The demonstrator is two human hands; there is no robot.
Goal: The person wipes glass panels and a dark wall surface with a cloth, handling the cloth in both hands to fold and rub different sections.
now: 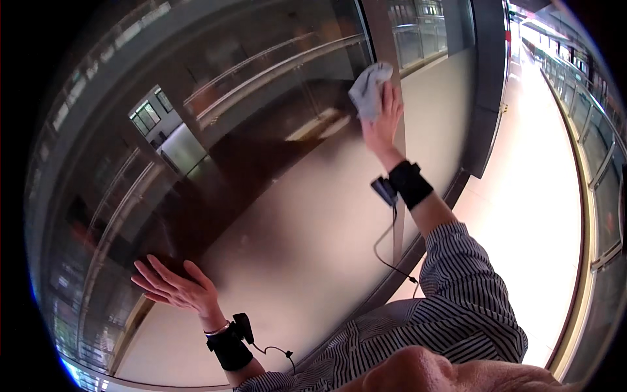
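Observation:
My right hand (384, 120) presses a grey cloth (368, 90) near the right edge of a large glass pane (274, 93), beside its dark vertical frame (385, 34). Folds of the cloth stick out past my fingers. Lower left, my left hand (179, 289) is held up with its fingers apart and nothing in it. It is close to the glass, but whether it touches cannot be told. The lower part of the pane (294, 230) looks frosted and pale; the upper part is clear and full of reflections.
Black wrist bands (411, 183) with small devices sit on both forearms, and a thin cable (376, 245) hangs from the right one. A dark door-like panel (490, 98) stands farther right. Beyond lies a bright walkway floor (534, 206), bordered by a glass railing (595, 132).

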